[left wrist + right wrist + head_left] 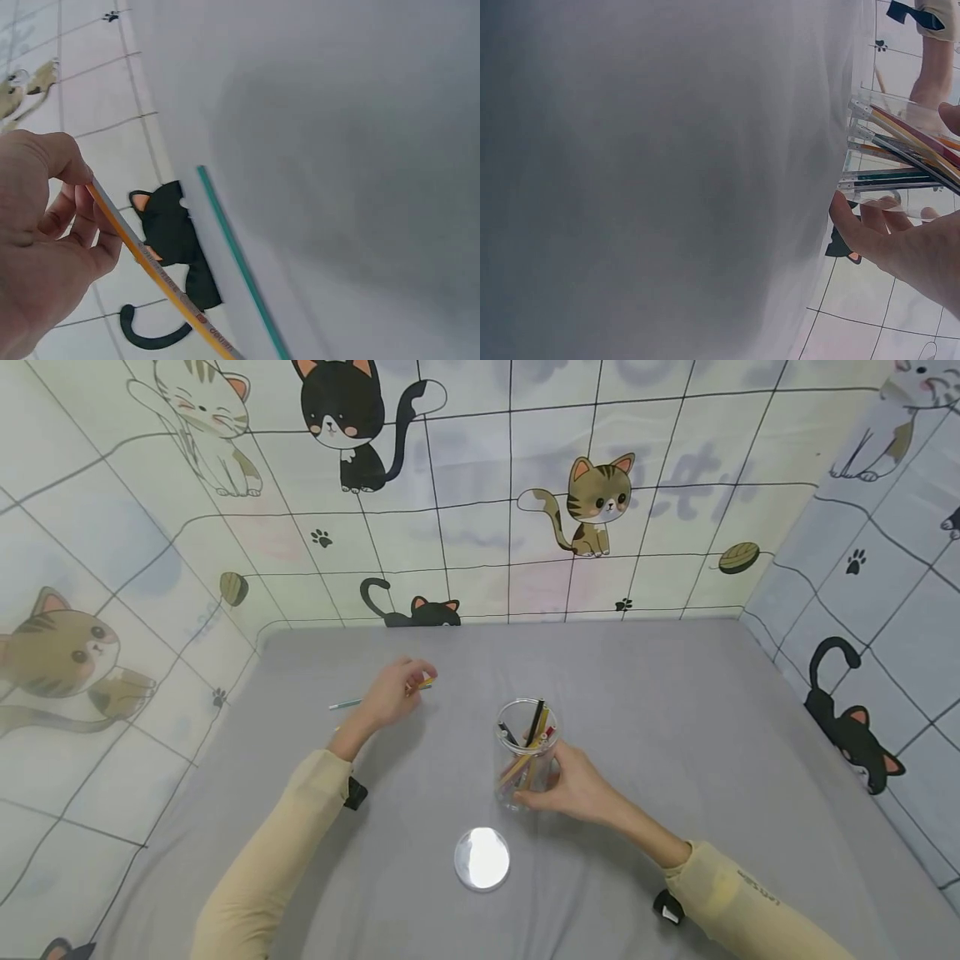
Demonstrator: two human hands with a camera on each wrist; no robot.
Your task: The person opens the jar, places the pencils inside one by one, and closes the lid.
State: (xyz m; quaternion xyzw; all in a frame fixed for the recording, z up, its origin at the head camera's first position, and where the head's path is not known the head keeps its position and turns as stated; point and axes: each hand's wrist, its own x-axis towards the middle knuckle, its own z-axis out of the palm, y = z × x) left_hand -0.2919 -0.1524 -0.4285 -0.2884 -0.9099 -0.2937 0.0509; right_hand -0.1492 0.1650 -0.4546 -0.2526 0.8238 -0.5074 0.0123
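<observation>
In the left wrist view, my left hand (386,697) pinches a yellow-orange pencil (161,276) near one end, between thumb and fingers. Below it on the grey cloth lies a teal pencil (238,262), its near part showing left of the wrist in the head view. My right hand (576,783) grips a clear jar (504,777) low on its right side, fingers curled round the wall. Several coloured pencils (537,723) lean inside the jar, black, yellow and red among them, a few ends rising above the rim.
A round clear lid (482,859) lies on the grey cloth (637,693) in front of the jar. Cat-printed curtains (480,543) close off the table at the back and both sides. Each wrist wears a dark camera strap (355,793).
</observation>
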